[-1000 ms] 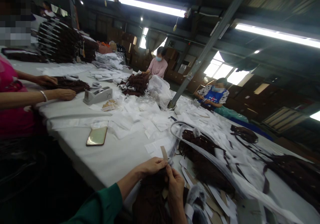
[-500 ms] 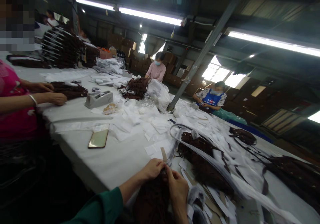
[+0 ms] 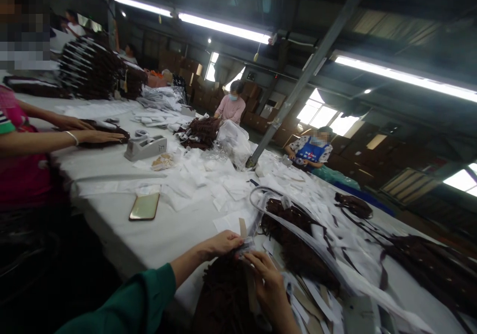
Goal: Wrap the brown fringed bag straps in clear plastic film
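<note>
A dark brown fringed bag-like piece (image 3: 223,294) lies at the table's near edge below my hands. Above its top edge is a crumpled strip of clear plastic wrap (image 3: 246,245). My left hand (image 3: 222,243), in a green sleeve, pinches this wrap from the left between thumb and fingers. From the right, my right hand (image 3: 267,280) closes its fingertips on the lower side of the wrap, close to the brown top edge. A tan paper strip (image 3: 243,227) lies just beyond my fingers. Another brown fringed piece (image 3: 294,239) with long plastic-wrapped straps (image 3: 309,242) lies to the right.
A phone (image 3: 144,207) and a grey tape dispenser (image 3: 145,148) stand left on the white table (image 3: 112,200). White paper sheets (image 3: 231,187) spread over the middle. A co-worker's hands (image 3: 97,136) rest on brown fabric at left. A slanted metal post (image 3: 298,90) rises beyond.
My hands have moved slightly apart, exposing the plastic wrap between them. The co-worker's hand at left has flattened out over the brown fabric. The view has shifted slightly.
</note>
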`<state>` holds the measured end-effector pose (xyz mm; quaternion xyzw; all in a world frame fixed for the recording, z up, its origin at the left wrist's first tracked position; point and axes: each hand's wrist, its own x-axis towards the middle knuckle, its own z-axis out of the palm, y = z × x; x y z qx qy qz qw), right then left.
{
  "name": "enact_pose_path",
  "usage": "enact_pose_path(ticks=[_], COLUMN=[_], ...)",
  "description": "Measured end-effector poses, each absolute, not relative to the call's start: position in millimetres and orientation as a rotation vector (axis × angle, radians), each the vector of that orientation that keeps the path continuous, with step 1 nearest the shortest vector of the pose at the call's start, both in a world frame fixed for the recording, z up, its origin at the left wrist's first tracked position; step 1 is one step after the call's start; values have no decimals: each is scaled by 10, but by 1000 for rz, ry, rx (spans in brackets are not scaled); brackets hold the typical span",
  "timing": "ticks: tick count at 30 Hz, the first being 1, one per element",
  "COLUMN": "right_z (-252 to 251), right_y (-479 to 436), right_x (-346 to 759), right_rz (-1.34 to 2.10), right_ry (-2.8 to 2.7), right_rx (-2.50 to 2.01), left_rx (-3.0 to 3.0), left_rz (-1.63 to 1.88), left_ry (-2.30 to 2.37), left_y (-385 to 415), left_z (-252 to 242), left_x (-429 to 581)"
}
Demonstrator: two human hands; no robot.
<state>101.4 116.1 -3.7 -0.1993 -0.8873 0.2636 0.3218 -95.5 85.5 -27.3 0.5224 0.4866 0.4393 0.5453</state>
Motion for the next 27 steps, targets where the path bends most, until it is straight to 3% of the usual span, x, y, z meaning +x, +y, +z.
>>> enact_pose_path(ticks=[4, 8, 18, 27], right_z=[-85, -83, 25, 20], right_y=[1201, 1203, 1188, 1190], right_x=[980, 939, 881, 887], right_rz=[436, 409, 1110, 1173], right_ry=[-2377, -2303, -2038, -1975], right_rx=[-459, -650, -1017, -1085], left_rx=[1255, 1296, 1426, 1423], left_rz=[1015, 973, 922, 940], left_ry=[1126, 1116, 1166, 1181], left_y=[798, 768, 732, 584], left_z=[-285, -288, -299, -239], left_x=[-981, -981, -864, -841])
